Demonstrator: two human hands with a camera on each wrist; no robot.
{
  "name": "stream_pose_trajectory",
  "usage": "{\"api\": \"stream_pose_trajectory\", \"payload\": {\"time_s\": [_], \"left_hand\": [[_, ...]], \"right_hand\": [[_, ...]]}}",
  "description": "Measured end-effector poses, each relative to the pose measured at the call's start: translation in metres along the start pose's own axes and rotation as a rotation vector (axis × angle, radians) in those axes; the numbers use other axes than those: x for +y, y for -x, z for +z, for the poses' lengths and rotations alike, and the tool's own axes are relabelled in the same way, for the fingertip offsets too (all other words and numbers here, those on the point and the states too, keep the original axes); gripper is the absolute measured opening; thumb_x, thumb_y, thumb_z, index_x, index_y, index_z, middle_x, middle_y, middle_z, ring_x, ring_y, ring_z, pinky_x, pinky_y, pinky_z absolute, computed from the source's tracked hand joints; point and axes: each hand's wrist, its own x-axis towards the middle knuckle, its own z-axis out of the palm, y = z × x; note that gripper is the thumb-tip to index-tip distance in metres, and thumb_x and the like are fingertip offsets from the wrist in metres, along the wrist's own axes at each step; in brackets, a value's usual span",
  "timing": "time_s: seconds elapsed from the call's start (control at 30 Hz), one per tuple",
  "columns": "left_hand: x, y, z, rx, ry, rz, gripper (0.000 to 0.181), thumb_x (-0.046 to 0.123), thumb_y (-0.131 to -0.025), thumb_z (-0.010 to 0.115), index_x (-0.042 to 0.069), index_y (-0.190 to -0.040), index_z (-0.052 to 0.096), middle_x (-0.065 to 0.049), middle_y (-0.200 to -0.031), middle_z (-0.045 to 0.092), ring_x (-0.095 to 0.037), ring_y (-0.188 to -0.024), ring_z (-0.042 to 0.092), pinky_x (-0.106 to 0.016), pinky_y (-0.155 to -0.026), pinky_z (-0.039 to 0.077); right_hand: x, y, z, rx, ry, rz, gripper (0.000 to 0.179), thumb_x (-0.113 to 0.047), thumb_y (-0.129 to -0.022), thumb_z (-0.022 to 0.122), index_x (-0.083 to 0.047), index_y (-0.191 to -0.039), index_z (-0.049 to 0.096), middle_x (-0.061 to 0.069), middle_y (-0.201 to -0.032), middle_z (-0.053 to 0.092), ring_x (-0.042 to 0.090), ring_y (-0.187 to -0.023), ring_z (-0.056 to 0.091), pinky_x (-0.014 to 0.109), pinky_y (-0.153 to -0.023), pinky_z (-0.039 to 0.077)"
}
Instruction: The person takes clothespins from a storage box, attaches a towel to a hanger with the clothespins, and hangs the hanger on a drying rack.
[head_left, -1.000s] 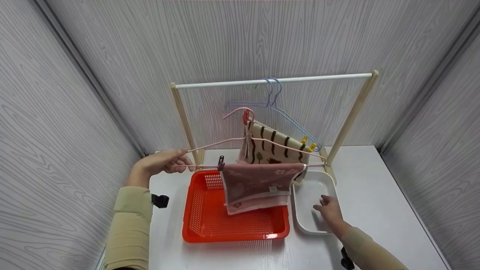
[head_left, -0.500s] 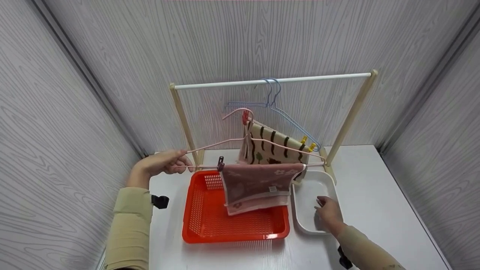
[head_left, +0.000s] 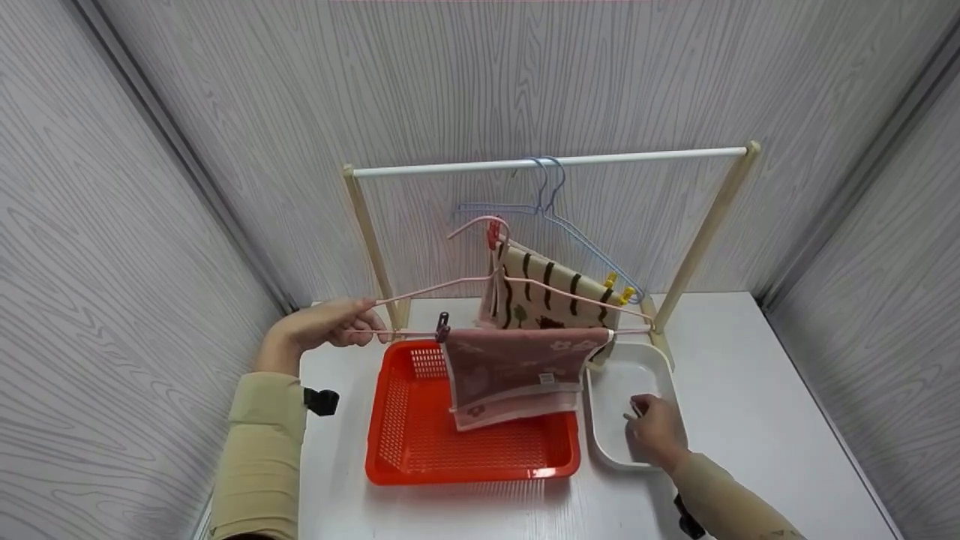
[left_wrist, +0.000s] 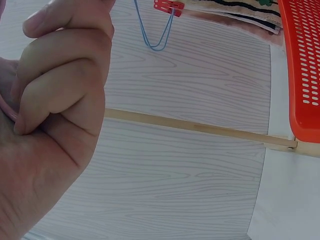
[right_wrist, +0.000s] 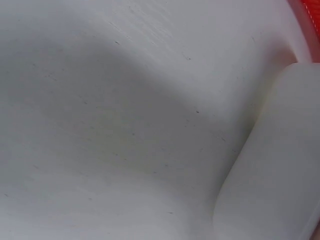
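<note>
My left hand (head_left: 334, 322) grips the left end of a pink wire hanger (head_left: 442, 286); in the left wrist view its fingers (left_wrist: 55, 85) curl over the pink wire. A dusty-pink flowered towel (head_left: 510, 364) drapes over the hanger's lower bar, with a dark maroon clothespin (head_left: 442, 327) at its left corner. My right hand (head_left: 656, 429) is down in the white basin (head_left: 607, 450), thumb and fingertips close together. I cannot tell whether they pinch something small. The right wrist view shows mostly the basin's white surface (right_wrist: 100, 125).
Behind stands a drying rack with a white rod (head_left: 645, 156). Blue hangers (head_left: 581, 236) hang there with a striped beige towel (head_left: 555, 292), held by red (head_left: 493, 234) and yellow clothespins (head_left: 625, 295). A red perforated basket (head_left: 465, 450) sits below the pink towel.
My right hand has shifted slightly left in the basin, and its thumb and fingertips have drawn together. The left hand, hanger and pink towel stay in place.
</note>
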Motion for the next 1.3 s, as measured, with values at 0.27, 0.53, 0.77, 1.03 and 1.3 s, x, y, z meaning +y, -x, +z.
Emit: {"api": "stream_pose_trajectory", "payload": {"time_s": [0.27,0.53,0.77,1.03,1.3], "left_hand": [[-0.001,0.002,0.0,0.01,0.004,0.006,0.051,0.041,-0.112,0.036,0.004,-0.104,0.07,0.01,-0.071,0.058,0.003,-0.058,0.041,-0.017,-0.056,0.026],[-0.004,0.001,-0.002,-0.013,-0.001,0.025,0.052,0.043,-0.112,0.036,0.006,-0.103,0.071,0.011,-0.071,0.059,0.003,-0.058,0.038,-0.016,-0.056,0.027],[-0.006,-0.001,-0.002,-0.038,-0.003,0.046,0.057,0.043,-0.111,0.035,-0.002,-0.107,0.07,0.01,-0.069,0.053,0.001,-0.057,0.033,-0.022,-0.056,0.019],[-0.004,-0.001,-0.002,-0.044,-0.008,0.048,0.054,0.04,-0.111,0.034,0.002,-0.104,0.07,0.009,-0.07,0.053,0.002,-0.057,0.034,-0.02,-0.055,0.022],[-0.005,0.001,-0.001,-0.018,-0.001,0.032,0.057,0.041,-0.112,0.034,-0.003,-0.107,0.069,0.011,-0.069,0.057,0.003,-0.055,0.036,-0.017,-0.053,0.025]], "right_hand": [[0.0,0.004,-0.003,0.013,-0.02,-0.025,0.046,0.006,-0.083,0.066,0.013,-0.129,0.065,0.032,-0.129,0.069,0.048,-0.125,0.065,0.058,-0.11,0.049],[0.0,0.002,-0.003,-0.004,-0.007,-0.018,0.039,-0.005,-0.091,0.072,0.01,-0.127,0.066,0.03,-0.126,0.07,0.045,-0.121,0.066,0.058,-0.108,0.049],[-0.006,0.005,-0.009,-0.028,-0.005,-0.025,0.038,-0.008,-0.091,0.075,0.012,-0.123,0.068,0.03,-0.122,0.071,0.043,-0.115,0.067,0.054,-0.102,0.052],[-0.007,0.003,-0.015,-0.08,-0.145,0.034,0.036,-0.005,-0.088,0.077,0.016,-0.116,0.067,0.02,-0.099,0.071,0.021,-0.082,0.067,0.025,-0.068,0.051],[-0.007,0.002,-0.018,-0.083,-0.226,0.033,0.035,-0.005,-0.091,0.074,0.02,-0.114,0.065,0.012,-0.088,0.071,0.013,-0.075,0.062,0.022,-0.067,0.049]]}}
